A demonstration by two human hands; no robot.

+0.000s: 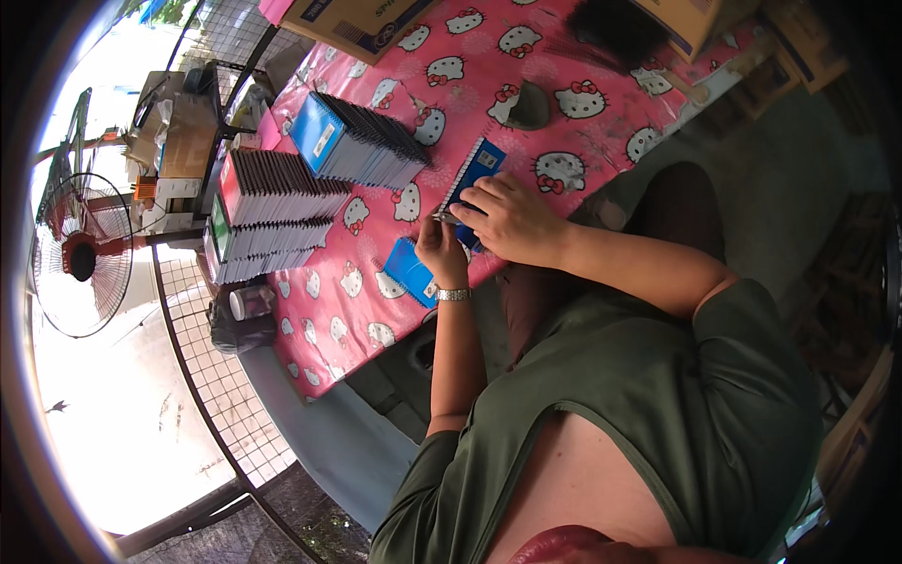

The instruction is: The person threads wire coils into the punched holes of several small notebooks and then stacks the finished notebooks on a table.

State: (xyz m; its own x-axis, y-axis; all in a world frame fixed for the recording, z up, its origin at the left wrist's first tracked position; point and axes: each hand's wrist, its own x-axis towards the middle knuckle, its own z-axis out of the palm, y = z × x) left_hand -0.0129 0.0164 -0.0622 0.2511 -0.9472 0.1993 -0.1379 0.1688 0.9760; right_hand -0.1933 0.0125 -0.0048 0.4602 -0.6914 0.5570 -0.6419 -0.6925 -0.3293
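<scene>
A dark blue spiral notebook [482, 160] lies slanted near the table's front edge, its white coil along the left side. My right hand [512, 218] is on its lower part, fingers bent and closed against the cover and coil edge. My left hand [442, 249], with a metal watch at the wrist, is pinched at the coil's lower end. A small silvery thing [447, 218] shows between the two hands' fingertips; its kind is too small to tell. Beside my left wrist lies a lighter blue notebook [406, 267], partly covered by that hand.
Stacked spiral notebooks with blue [319, 136], red [228, 188] and green [221, 226] covers stand at left on the pink patterned tablecloth [451, 103]. A dark rounded object [531, 105], a black bundle [606, 36] and cardboard boxes [349, 26] lie farther back. A fan [83, 256] stands far left.
</scene>
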